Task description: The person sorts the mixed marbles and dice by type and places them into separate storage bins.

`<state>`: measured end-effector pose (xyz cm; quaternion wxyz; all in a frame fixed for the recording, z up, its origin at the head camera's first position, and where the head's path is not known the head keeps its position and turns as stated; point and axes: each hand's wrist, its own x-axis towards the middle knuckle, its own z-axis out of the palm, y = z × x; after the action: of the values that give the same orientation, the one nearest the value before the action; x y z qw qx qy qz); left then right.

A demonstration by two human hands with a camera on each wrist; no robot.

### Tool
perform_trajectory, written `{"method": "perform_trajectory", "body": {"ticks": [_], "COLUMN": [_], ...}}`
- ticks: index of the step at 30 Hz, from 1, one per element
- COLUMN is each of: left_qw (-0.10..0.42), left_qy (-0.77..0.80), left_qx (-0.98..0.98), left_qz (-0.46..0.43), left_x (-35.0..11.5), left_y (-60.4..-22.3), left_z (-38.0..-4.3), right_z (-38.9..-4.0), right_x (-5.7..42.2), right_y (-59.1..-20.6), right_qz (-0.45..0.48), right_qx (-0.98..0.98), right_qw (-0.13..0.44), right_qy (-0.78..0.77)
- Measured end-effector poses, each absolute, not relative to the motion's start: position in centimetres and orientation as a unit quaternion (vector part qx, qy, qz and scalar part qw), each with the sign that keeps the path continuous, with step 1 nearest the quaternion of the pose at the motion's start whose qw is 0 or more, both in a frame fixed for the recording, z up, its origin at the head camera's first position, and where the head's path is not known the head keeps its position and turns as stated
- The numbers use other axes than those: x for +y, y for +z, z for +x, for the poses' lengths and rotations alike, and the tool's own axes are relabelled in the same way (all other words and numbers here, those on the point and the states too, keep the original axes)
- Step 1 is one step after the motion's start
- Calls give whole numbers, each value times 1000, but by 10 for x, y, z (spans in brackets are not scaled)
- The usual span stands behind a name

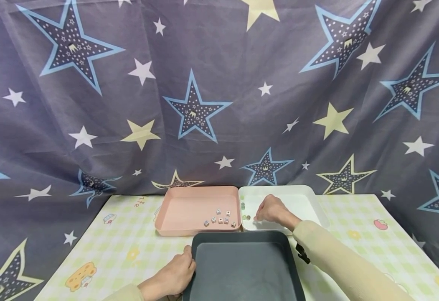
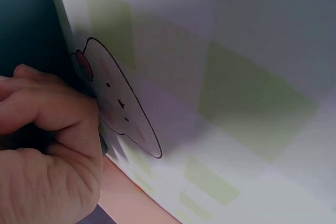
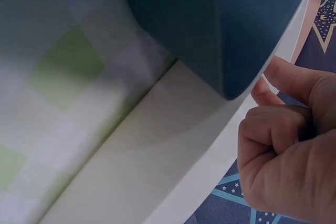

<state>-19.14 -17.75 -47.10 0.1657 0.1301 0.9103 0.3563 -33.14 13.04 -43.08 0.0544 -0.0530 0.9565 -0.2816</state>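
My left hand (image 1: 176,269) grips the left rim of a dark grey tray (image 1: 245,267); in the left wrist view its fingers curl over that edge. Over the left part of a white tray (image 1: 305,205), my right hand (image 1: 273,209) reaches down, with its fingertips near the tray floor. Small round greenish pieces (image 1: 243,205) lie along that tray's left side, just left of the fingertips. In the right wrist view, the tray walls partly hide the right fingertips, so whether they pinch a piece is not visible.
Left of the white tray stands a pink tray (image 1: 193,209) with several small dice (image 1: 220,220) towards its front right. A checked tablecloth (image 1: 129,238) covers the table. Behind the trays hangs a star-patterned curtain (image 1: 211,159).
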Motion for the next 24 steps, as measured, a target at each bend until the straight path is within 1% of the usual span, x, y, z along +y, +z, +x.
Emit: {"method": "perform_trajectory", "body": {"ticks": [14,19,24], "left_qw": [163,167,164], "left_qy": [365,371,364], "left_qx": [905,903,906], "left_qz": [143,139,143], "left_x": [-176,-176,-180], "left_y": [-472,-473,-469], "left_z": [-192,-192,-193], "right_z": [-335,-335,-328], "right_x": [139,146,150], "right_y": [-433,-427,-422], "right_qz": [-39,-50,-67], "right_qx": [955,946,949], "right_qw": [42,17,-11], "right_qy": [-291,-319,-309]}}
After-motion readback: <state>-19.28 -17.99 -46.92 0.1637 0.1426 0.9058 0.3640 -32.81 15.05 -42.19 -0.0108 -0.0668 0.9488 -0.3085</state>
